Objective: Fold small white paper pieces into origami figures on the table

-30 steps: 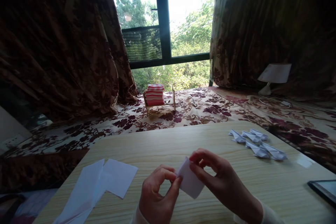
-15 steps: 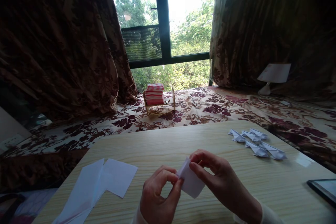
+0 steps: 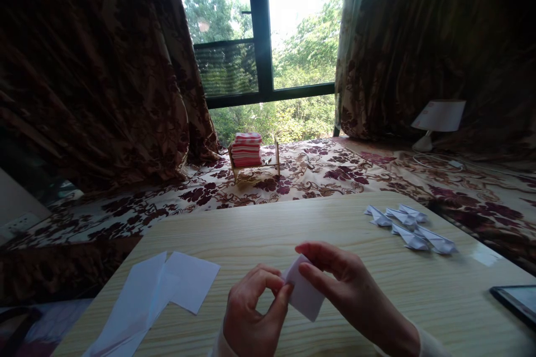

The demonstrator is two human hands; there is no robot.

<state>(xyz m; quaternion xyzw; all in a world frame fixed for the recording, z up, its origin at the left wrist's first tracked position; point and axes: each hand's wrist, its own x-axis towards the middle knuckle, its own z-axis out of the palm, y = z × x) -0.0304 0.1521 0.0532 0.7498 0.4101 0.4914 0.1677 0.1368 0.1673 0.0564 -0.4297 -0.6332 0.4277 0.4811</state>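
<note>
A small folded piece of white paper (image 3: 307, 298) is held above the near middle of the table. My left hand (image 3: 256, 307) pinches its left edge between thumb and fingertips. My right hand (image 3: 345, 284) is at the paper's upper right, thumb lying over the front face and forefinger behind the top corner, in a loose hold. The other fingers of that hand are mostly hidden. Several folded white paper pieces (image 3: 412, 228) rest at the table's far right. At the left lie a square sheet of paper (image 3: 195, 281) and a longer white sheet (image 3: 129, 304), overlapping.
The light wooden table (image 3: 251, 228) has a dark-framed tablet-like device (image 3: 517, 301) at its right edge. Beyond it, a floral cloth (image 3: 310, 173) bears a small stand with folded pink striped cloths (image 3: 246, 150). A white lamp (image 3: 438, 117) stands at the right.
My right thumb and forefinger have spread a little and shifted slightly left at the paper's top. The paper has turned slightly, its lower corner now lower. My left hand keeps its pinch.
</note>
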